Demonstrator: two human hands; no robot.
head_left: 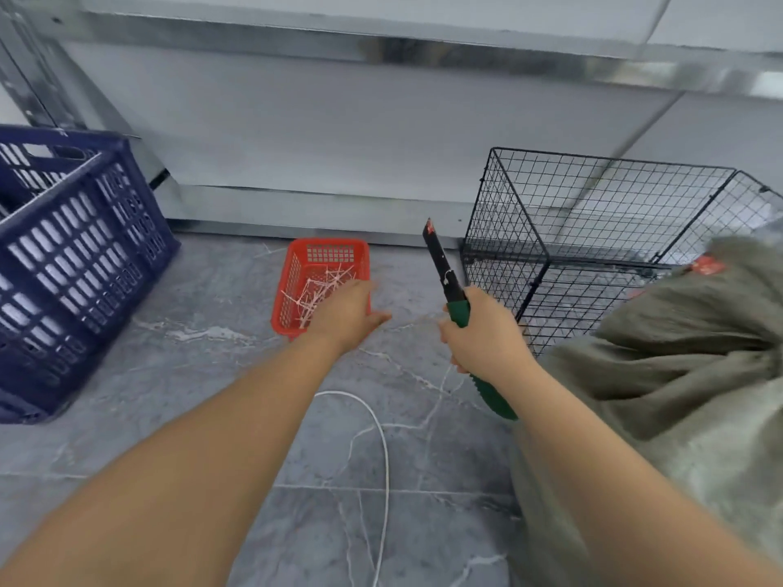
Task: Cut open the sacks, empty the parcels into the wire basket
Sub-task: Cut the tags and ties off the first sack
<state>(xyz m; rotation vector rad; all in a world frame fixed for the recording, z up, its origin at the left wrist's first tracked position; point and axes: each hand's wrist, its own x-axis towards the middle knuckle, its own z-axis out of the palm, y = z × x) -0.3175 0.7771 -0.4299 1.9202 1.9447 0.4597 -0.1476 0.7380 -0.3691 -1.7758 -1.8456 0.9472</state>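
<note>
A grey marbled floor (203, 374) is seen beneath a metal shelf (423, 44). Cut ties (315, 290) are kept in a red basket (296, 264) at centre. The wire basket (572, 230) (black mesh) is set at right, beside a grey-green sack (678, 374). A green-handled knife (440, 264) is clasped by the right grip (487, 336); the left grip (347, 315) is spread, holding nothing.

We see a navy slotted crate (84, 256) at nine o'clock, a red tray (292, 290), a green-handled, black-bladed knife (459, 310), a black grid basket (593, 213), an olive sack (678, 374) and a grey, white-veined floor (212, 374).
</note>
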